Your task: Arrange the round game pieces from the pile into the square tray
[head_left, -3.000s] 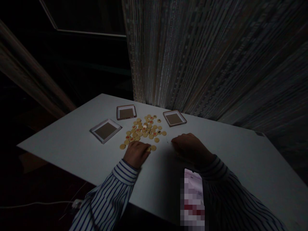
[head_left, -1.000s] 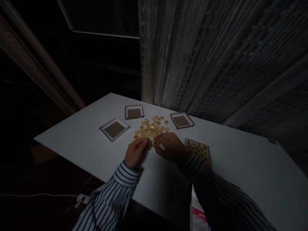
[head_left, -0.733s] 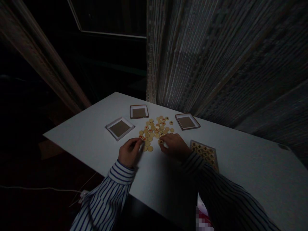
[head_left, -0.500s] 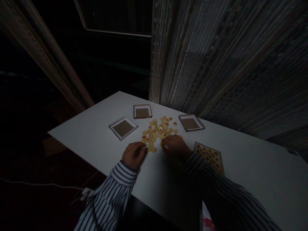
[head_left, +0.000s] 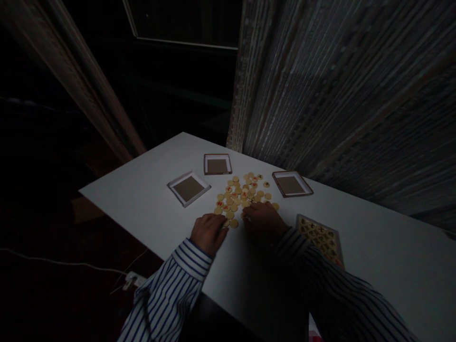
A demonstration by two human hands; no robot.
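Observation:
A loose spread of round wooden xiangqi pieces [head_left: 237, 201] lies mid-table, some with red or black characters up and many blank side up. At the near left edge of the spread, my left hand [head_left: 209, 232] has its fingers curled in at one pale piece [head_left: 226, 223]; the grip is partly hidden. My right hand [head_left: 264, 220] is closed, palm down, with its thumb and fingertips at a piece with a dark marking [head_left: 244, 215]. Right of that hand, a shallow box [head_left: 337, 236] holds rows of pieces, character side up, partly covered by my sleeve.
On the white table [head_left: 135, 194] stand three open, shallow box trays: a white-rimmed one [head_left: 172, 191] at left, a brown-edged one [head_left: 217, 174] at the back and another [head_left: 294, 194] at back right. Curtains [head_left: 302, 95] hang behind. A white cable and plug [head_left: 133, 279] are below left.
My left hand has moved right, bringing its fingers closer in around the piece at the spread's near edge. My right hand stays at its piece. The whole view has shifted slightly.

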